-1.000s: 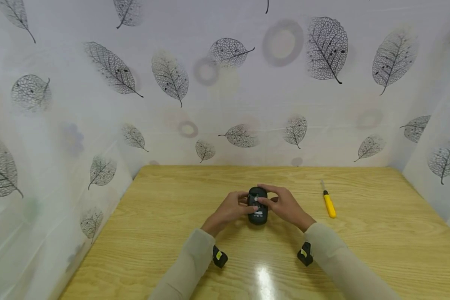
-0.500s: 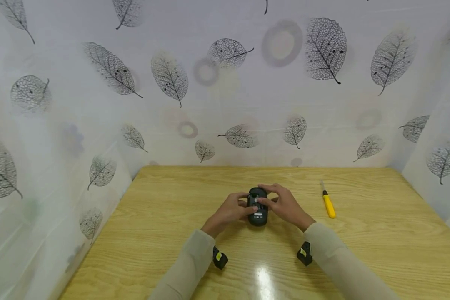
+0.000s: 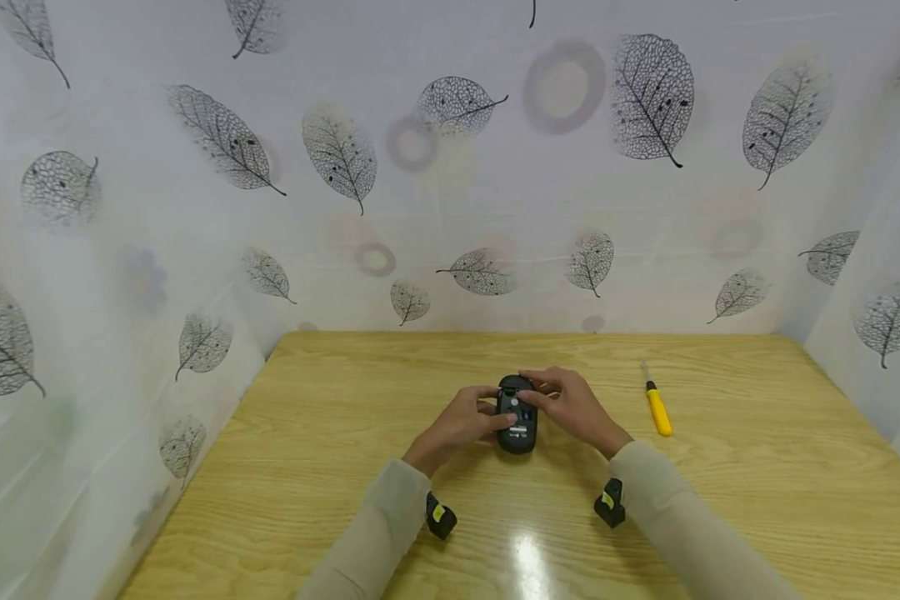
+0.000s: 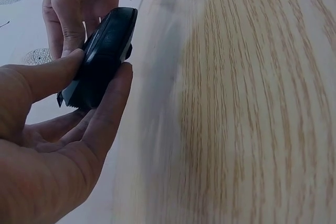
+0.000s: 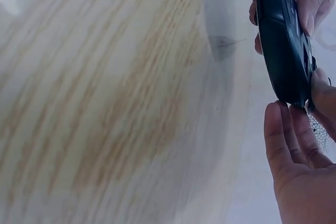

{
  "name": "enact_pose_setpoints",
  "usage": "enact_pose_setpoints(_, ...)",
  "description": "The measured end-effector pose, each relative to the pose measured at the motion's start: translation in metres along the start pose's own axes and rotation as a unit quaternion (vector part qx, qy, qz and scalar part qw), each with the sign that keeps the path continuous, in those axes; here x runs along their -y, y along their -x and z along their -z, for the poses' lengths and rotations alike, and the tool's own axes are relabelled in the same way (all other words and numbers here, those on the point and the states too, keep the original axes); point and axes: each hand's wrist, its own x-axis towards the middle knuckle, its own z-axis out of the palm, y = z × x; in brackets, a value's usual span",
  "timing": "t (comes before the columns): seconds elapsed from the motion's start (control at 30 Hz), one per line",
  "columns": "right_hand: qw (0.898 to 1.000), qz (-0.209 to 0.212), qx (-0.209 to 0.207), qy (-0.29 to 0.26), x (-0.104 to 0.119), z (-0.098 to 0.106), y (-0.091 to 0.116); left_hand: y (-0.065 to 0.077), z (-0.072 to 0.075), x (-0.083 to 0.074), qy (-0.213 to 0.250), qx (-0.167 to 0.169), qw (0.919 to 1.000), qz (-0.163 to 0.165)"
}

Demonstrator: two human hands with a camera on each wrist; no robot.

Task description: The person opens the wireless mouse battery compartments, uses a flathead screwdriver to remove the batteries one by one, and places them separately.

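Note:
A black computer mouse is held above the table with its underside and labels facing up. My left hand grips its left side, thumb across the underside and fingers beneath, as the left wrist view of the mouse shows. My right hand holds the far end, its thumb on the underside and its fingertips against the end edge. A dark flap, likely the battery cover, stands out from the underside near that thumb. What lies under the right thumb is hidden.
A screwdriver with a yellow handle lies on the wooden table to the right of the hands. A leaf-print curtain hangs behind the table and along both sides.
The right thumb has drawn slightly toward the far end of the mouse, and a dark flap there now stands up. The left hand keeps its grip; the screwdriver has not moved.

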Motion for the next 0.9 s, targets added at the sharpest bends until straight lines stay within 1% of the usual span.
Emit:
enact_pose_setpoints(0.13, 1.0, -0.004, -0.009, 0.008, 0.001, 0.0005, -0.0012, 0.0002, 0.0, 0.0006, 0.001, 0.002, 1.0, 0.003)
enact_pose_setpoints(0.3, 1.0, -0.022, -0.01, 0.001, 0.0026, 0.0018, -0.0023, 0.0013, 0.0009, 0.0006, 0.0, 0.008, 1.0, 0.002)
enact_pose_setpoints(0.5, 0.999, -0.034, -0.017, -0.024, -0.0002, 0.0036, -0.0053, 0.0, 0.002, 0.0019, 0.001, 0.019, 0.9998, -0.004)
enact_pose_setpoints(0.6, 0.998, -0.039, -0.025, -0.035, -0.0018, 0.0043, -0.0068, 0.0, 0.0019, 0.0021, 0.002, 0.019, 0.9998, -0.004)
enact_pose_setpoints(0.77, 0.996, -0.052, -0.043, -0.063, -0.0004, 0.005, -0.0094, 0.0008, 0.0018, 0.0018, 0.001, 0.019, 0.9998, 0.002)
enact_pose_setpoints(0.9, 0.994, -0.053, -0.046, -0.088, 0.0011, 0.0079, -0.0098, 0.0012, 0.0026, 0.0019, -0.007, 0.016, 0.9998, 0.009)
